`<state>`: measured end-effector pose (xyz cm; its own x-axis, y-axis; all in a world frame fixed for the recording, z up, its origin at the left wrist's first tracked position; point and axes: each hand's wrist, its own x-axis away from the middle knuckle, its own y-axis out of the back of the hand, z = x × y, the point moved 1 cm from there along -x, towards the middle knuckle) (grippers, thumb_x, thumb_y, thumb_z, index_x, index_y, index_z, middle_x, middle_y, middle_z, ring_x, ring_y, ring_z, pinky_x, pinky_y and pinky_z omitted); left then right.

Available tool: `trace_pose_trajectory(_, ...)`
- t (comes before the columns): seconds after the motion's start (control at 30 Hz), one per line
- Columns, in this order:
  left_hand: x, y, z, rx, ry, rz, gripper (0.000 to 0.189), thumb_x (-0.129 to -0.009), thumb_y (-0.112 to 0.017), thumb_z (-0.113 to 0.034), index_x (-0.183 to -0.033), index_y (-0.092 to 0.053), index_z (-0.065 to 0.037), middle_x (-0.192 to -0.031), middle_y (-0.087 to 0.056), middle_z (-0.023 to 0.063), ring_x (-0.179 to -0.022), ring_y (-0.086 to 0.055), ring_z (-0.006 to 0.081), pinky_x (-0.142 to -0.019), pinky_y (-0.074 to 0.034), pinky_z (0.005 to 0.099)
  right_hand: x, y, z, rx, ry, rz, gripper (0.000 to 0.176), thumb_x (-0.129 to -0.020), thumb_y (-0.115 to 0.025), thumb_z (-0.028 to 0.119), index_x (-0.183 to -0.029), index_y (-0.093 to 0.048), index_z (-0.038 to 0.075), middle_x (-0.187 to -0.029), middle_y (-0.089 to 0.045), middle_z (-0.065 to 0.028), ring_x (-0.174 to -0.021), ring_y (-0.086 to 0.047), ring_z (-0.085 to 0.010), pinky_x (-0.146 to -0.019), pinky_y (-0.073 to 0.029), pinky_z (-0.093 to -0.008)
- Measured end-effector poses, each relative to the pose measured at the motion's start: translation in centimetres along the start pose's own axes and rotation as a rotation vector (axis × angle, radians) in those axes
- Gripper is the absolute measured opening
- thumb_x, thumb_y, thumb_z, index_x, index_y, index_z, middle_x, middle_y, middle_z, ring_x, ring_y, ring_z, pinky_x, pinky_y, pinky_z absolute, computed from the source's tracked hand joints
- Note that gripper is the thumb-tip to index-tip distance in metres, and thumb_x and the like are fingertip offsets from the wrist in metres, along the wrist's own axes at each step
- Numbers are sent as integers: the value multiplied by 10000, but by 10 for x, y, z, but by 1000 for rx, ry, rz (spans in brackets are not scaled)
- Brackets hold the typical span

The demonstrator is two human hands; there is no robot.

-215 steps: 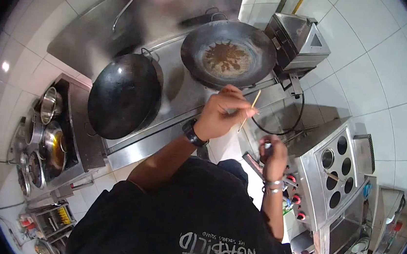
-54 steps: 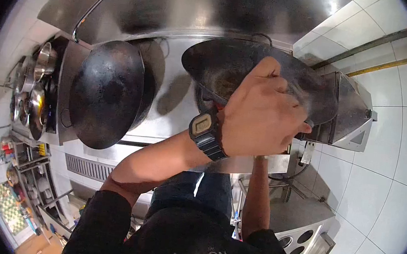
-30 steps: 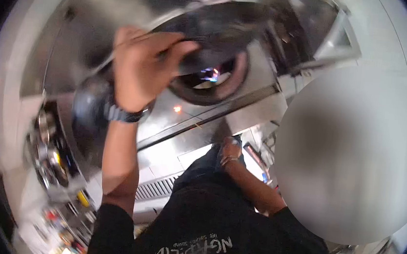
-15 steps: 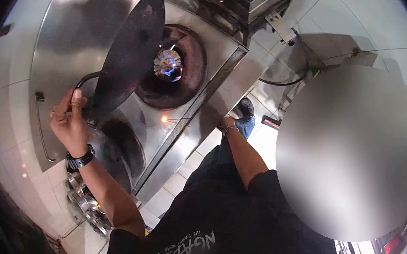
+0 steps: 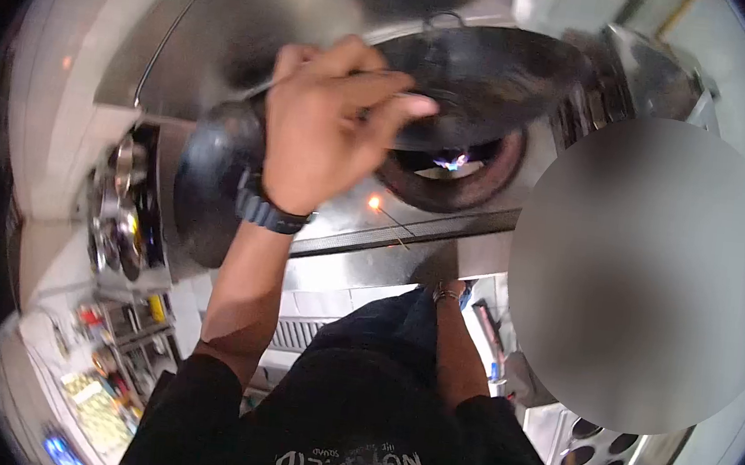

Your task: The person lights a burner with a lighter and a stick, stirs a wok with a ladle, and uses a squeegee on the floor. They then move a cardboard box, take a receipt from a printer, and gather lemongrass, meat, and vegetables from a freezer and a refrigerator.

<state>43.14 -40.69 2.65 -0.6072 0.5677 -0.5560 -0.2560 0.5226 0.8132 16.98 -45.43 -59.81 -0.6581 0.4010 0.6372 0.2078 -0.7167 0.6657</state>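
Note:
A large dark wok (image 5: 504,79) leans tilted over the burner ring (image 5: 475,193), whose flame shows below the near rim. Its loop handle (image 5: 447,20) is on the far rim with no fingers around it. My left hand (image 5: 329,125), wearing a black watch, hovers in front of the wok's left end. It is blurred, with fingers loosely bent and apart, and I see nothing held in it. Low by the counter's front edge is my right hand (image 5: 452,289); its fingers are hidden, so what it touches cannot be told.
Left of the burner is another dark wok (image 5: 211,186). A small orange flame (image 5: 374,203) burns on a thin rod near the counter's front edge. Metal containers (image 5: 128,209) stand at the left, with a shelf rack (image 5: 135,326) below. A grey blur hides the right side.
The view has swung round. The wok has gone from near upright to lying lower over the burner. My left hand has let go of its handle and moved away from it.

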Motion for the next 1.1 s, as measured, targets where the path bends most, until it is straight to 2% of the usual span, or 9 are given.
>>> trace_pose_trajectory(0.2, 0, -2, 12, 43, -14, -43, 198, -611, -791, -235, -761, -719, -129, -675, -568, -23, -565, -471, 143, -654, -337, 278, 1, 26, 20, 103, 42, 49, 331, -842, -538, 362, -997, -640, 87, -984, -652, -128, -924, -644, -263, -760, -525, -393)
trace_pose_trajectory(0.33, -1, -6, 19, 54, -18, -117, 198, -612, -792, -240, -754, -718, -124, -669, -575, -23, -546, -473, 141, -661, -338, 284, 3, 34, 23, 136, 55, 63, 335, -843, -537, 364, -1004, -635, 87, -989, -651, -126, -928, -643, -263, -763, -523, -393)
trace_pose_trajectory(0.5, -2, -6, 22, 107, -27, -106, 215, -629, -783, -286, -738, -717, -112, -668, -590, -13, -515, -484, 128, -665, -340, 293, 3, 39, 29, 158, 73, 71, 341, -844, -537, 367, -1014, -629, 86, -996, -650, -124, -932, -641, -263, -767, -521, -394)
trace_pose_trajectory(1.1, -4, -8, 24, 90, -57, -122, 214, -633, -778, -295, -734, -718, -115, -674, -590, -5, -535, -482, 134, -648, -339, 291, 6, 48, 42, 162, 94, 74, 361, -849, -535, 378, -1047, -607, 84, -1019, -644, -117, -948, -635, -264, -780, -515, -394)
